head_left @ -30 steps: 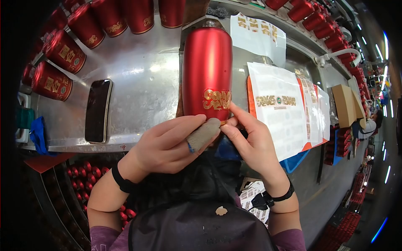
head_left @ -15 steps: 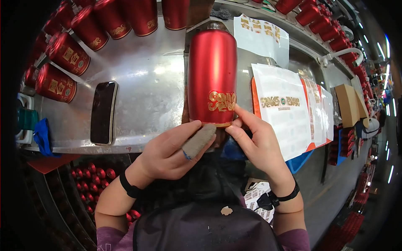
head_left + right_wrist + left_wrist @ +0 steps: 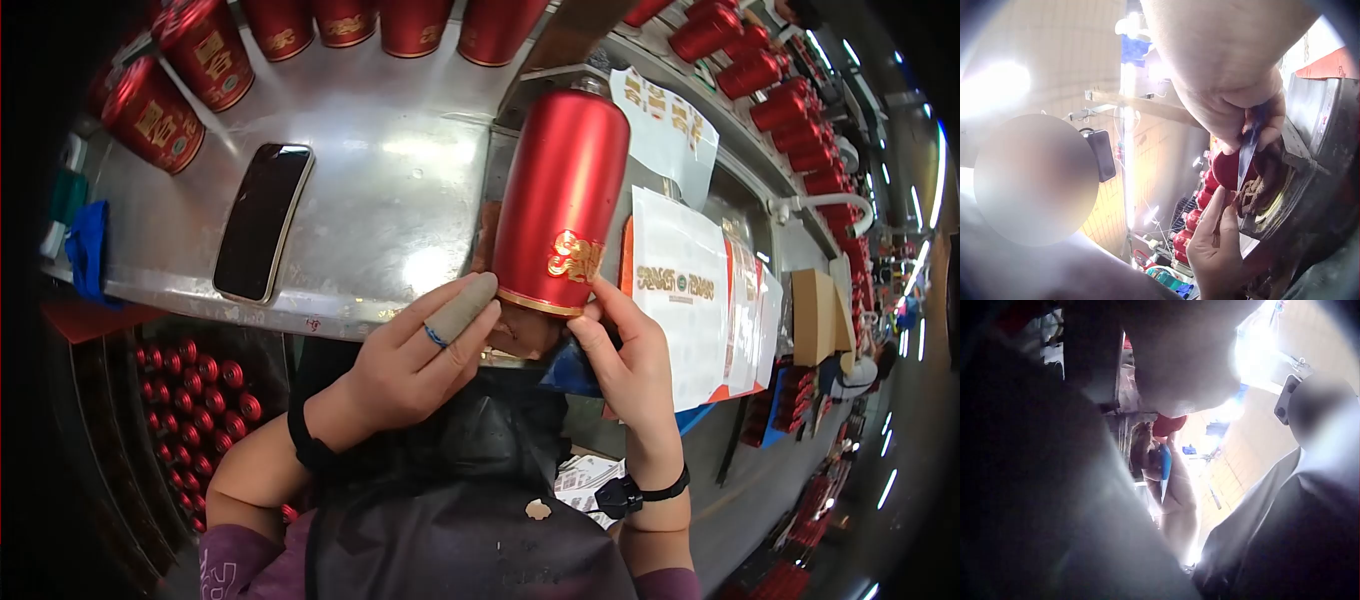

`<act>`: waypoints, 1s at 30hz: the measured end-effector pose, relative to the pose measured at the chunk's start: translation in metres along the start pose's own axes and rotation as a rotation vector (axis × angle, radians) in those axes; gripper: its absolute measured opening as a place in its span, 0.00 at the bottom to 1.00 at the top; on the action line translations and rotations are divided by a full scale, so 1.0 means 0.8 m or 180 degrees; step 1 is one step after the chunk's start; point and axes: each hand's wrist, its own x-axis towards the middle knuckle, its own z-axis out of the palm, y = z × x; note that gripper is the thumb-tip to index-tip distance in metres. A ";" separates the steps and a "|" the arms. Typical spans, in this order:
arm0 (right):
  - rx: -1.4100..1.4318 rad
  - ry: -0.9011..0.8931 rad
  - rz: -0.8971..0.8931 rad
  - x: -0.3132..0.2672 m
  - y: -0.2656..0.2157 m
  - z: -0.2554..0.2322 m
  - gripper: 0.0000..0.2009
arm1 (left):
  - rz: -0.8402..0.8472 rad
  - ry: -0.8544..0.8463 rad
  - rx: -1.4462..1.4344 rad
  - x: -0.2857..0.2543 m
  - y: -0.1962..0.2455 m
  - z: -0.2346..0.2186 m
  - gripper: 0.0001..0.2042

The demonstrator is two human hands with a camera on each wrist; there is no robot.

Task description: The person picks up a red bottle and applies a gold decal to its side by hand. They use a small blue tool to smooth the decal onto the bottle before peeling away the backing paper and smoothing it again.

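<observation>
A tall red metallic bottle (image 3: 568, 195) with a clear neck and gold decoration lies at the table's front edge, base towards me and tilted to the right. My left hand (image 3: 415, 360) has a knitted cover on one finger. Its nearly straight fingers touch the left side of the base. My right hand (image 3: 635, 370) has thumb and forefinger at the base's right corner, by the gold decoration. Its curled lower fingers hold a blue pointed scraper-like piece (image 3: 1165, 461). In the right wrist view, both hands meet around the round base (image 3: 1225, 170). Brown cloth (image 3: 525, 333) is under it.
Behind a black phone (image 3: 265, 222), several red bottles (image 3: 160, 115) line the left and back of the metal table. White decal sheets (image 3: 680, 345) lie right, one partly behind the bottle. Below the table edge are stacked red bottles (image 3: 200, 405).
The bottle has tilted, its neck leaning to the right, and the gold decoration has moved right. My left fingers have moved to the base's left edge. The view has turned.
</observation>
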 end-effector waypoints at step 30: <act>0.0361 -0.0594 0.0440 0.146 -0.045 -0.040 0.34 | 0.0916 -0.0584 -0.0532 0.045 -0.023 -0.027 0.23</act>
